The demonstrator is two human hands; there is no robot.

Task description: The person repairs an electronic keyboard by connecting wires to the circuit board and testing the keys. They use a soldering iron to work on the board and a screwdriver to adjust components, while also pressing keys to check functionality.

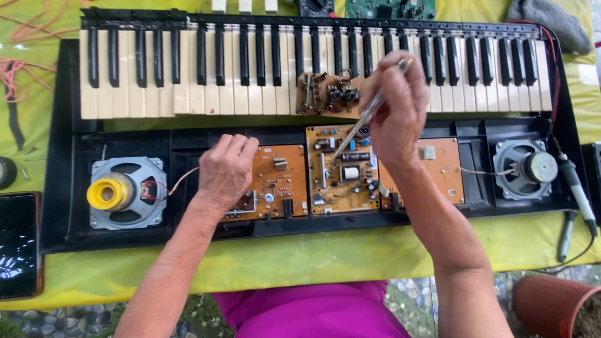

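Note:
An opened electronic keyboard [62,206] lies across a yellow-green cloth, keys at the far side. Three brown circuit boards sit in its black case: a left board [278,181], a middle board [341,169] and a right board [444,169]. My right hand [394,112] holds a thin metal tool [363,122] like a pen, its tip on the middle board. My left hand [226,170] rests knuckles up on the left board's edge, holding nothing visible. A small loose board [328,94] lies on the keys.
Speakers sit at each end of the case, the left speaker [127,192] topped by a yellow tape roll, the right speaker [524,169] bare. A soldering iron [579,194] lies at the right, a dark phone [17,244] at the left, a clay pot [554,307] bottom right.

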